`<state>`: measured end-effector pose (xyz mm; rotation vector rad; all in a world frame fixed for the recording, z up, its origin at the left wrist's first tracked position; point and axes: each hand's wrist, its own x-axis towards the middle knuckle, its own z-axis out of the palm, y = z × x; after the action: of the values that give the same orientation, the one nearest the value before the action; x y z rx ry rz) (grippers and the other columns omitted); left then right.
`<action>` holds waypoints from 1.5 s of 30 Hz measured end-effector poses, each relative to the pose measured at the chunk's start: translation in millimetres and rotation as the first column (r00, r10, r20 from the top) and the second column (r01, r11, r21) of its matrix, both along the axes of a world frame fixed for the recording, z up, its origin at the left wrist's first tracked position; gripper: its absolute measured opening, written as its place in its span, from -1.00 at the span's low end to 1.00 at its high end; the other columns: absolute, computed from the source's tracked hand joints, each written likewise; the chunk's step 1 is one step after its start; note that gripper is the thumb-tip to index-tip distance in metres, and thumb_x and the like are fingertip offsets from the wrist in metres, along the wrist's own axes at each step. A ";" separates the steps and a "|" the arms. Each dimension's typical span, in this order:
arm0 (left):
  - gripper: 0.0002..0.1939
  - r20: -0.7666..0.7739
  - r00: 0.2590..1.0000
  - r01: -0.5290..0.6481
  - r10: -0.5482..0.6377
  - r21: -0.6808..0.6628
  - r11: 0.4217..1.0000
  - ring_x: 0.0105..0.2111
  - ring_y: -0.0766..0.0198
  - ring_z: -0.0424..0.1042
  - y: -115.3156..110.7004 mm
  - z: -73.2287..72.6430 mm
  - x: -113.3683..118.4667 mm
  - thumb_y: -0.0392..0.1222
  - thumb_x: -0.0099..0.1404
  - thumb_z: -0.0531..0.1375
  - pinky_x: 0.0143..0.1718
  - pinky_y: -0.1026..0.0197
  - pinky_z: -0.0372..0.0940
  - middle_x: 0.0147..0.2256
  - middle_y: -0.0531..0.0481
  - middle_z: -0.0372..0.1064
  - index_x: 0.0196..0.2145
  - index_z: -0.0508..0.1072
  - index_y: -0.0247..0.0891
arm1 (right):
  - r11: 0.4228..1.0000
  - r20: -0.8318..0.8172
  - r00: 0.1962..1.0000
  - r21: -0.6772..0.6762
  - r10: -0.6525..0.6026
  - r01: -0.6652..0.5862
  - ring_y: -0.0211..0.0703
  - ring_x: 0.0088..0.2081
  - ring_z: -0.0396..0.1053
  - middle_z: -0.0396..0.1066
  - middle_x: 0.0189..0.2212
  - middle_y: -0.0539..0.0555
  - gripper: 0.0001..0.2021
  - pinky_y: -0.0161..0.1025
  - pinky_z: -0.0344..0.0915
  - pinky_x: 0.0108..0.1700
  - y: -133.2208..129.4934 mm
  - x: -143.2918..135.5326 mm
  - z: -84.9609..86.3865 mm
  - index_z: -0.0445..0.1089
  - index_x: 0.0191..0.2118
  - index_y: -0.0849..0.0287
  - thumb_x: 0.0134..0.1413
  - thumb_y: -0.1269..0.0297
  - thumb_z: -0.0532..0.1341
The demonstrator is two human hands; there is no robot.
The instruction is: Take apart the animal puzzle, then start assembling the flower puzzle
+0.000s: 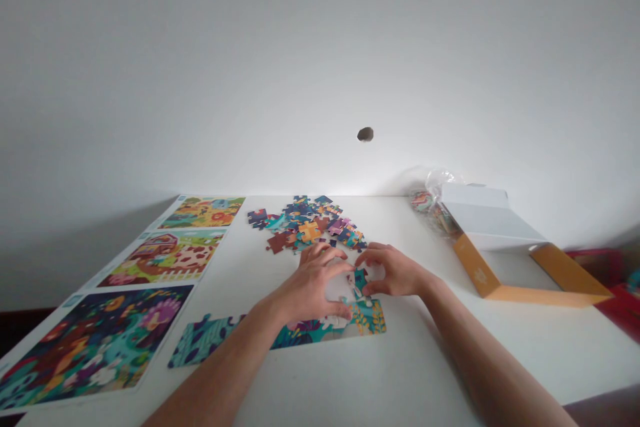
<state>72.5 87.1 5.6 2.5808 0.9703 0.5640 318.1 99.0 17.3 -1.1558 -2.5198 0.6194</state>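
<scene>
My right hand [393,271] pinches a teal and white puzzle piece [359,282] between thumb and fingers, just above the right end of a joined puzzle strip [370,317]. To its left, my left hand [320,282] is open, its fingers spread and its index fingertip close to the same piece. The left thumb rests by the upper edge of the strip. Part of the strip is hidden under my left forearm; its teal left end [200,340] shows beyond. Behind the hands lies a pile of loose puzzle pieces [310,230].
Three picture sheets lie along the left side: a dark forest scene [95,343], a farm scene [167,257] and a yellow one [205,211]. An open orange box [520,297] stands at right, beside a clear plastic bag [440,203]. A white wall [300,80] with a hole rises behind.
</scene>
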 end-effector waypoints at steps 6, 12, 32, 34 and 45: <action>-0.21 -0.045 0.999 -0.002 0.001 -0.024 1.000 0.16 -0.11 0.04 0.6 -3.0 -0.5 0.29 -0.12 0.38 0.22 -0.19 -0.05 0.14 -0.10 0.18 0.06 0.42 0.00 | 0.999 -0.010 0.999 0.016 -0.033 0.033 -0.18 -0.27 0.33 0.37 -0.27 0.04 -0.63 -0.30 0.22 -0.23 -0.3 0.2 -1.7 0.46 -0.20 0.12 -0.16 0.11 0.44; -0.22 -0.039 0.999 -0.004 0.003 -0.029 1.000 0.17 -0.11 0.04 0.3 -4.1 0.2 0.29 -0.10 0.38 0.22 -0.18 -0.05 0.15 -0.10 0.20 0.06 0.41 -0.03 | 0.989 -0.021 0.989 0.019 -0.144 0.145 -0.20 -0.31 0.32 0.36 -0.30 0.04 -0.66 -0.31 0.21 -0.27 1.6 -2.2 -7.3 0.44 -0.26 0.15 -0.17 0.15 0.46; -0.55 -0.004 0.998 0.056 -0.056 -0.046 0.997 0.11 -0.05 0.09 -2.3 1.1 -0.8 0.20 0.04 0.35 0.19 -0.13 -0.03 0.08 -0.02 0.20 -0.10 0.54 0.08 | 0.998 0.026 0.998 -0.001 0.061 -0.061 -0.05 -0.16 0.34 0.37 -0.21 0.06 -0.46 -0.17 0.23 -0.05 -2.0 3.5 9.3 0.43 0.05 0.01 -0.16 0.45 0.28; -0.55 -0.009 0.999 0.047 -0.047 -0.047 0.998 0.11 -0.05 0.09 -2.6 1.1 -0.6 0.18 0.04 0.35 0.19 -0.13 -0.02 0.08 -0.02 0.20 -0.10 0.54 0.09 | 0.998 0.035 0.997 -0.005 0.065 -0.065 -0.04 -0.15 0.33 0.36 -0.21 0.06 -0.43 -0.17 0.23 -0.06 -1.8 3.9 9.0 0.42 0.06 0.01 -0.18 0.43 0.31; -0.50 -0.013 0.999 0.046 -0.046 -0.047 0.998 0.10 -0.05 0.11 -3.1 2.1 -0.1 0.16 0.03 0.37 0.17 -0.13 -0.01 0.09 -0.03 0.22 -0.06 0.49 0.04 | 0.999 0.070 0.996 -0.004 0.047 -0.047 0.01 -0.07 0.31 0.35 -0.17 0.07 -0.40 -0.11 0.18 0.01 -3.2 2.7 7.6 0.38 0.10 -0.05 -0.15 0.44 0.33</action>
<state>72.4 84.0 7.7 2.5615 0.9153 0.5060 320.8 95.8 25.0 -1.1412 -2.6125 0.6039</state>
